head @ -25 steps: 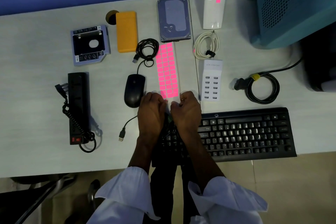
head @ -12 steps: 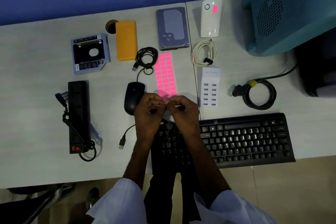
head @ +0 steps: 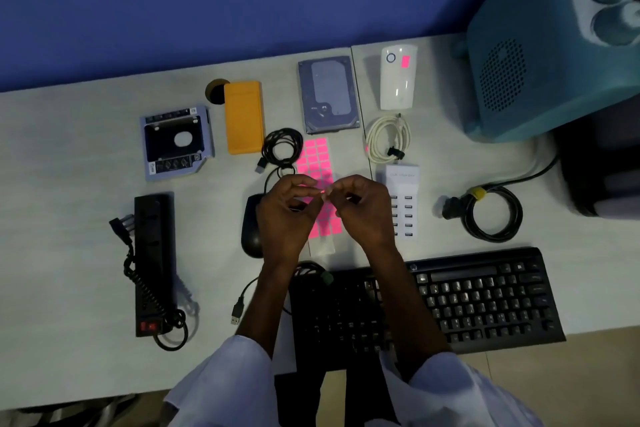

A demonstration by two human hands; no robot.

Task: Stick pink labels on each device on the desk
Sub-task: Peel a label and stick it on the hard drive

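A sheet of pink labels [head: 317, 163] lies mid-desk, partly hidden by my hands. My left hand [head: 284, 215] and my right hand [head: 363, 208] are raised just above it, fingertips meeting on one small pink label [head: 322, 191]. The white plug-in device [head: 397, 87] at the back carries a pink label [head: 405, 61]. No label shows on the hard drive [head: 328, 94], orange case [head: 243, 116], drive caddy [head: 176, 142], mouse [head: 251, 229], power strip [head: 152, 263], white USB charger [head: 403, 204] or keyboard [head: 485, 295].
A coiled white cable [head: 388, 139], a small black cable coil [head: 282, 149] and a thick black power cord [head: 491, 213] lie among the devices. A large teal machine [head: 554, 45] stands at the back right. A blue wall runs behind the desk.
Both hands have lifted from the near end of the label sheet and come together fingertip to fingertip above it. The view has tilted, so the desk sits lower in frame.
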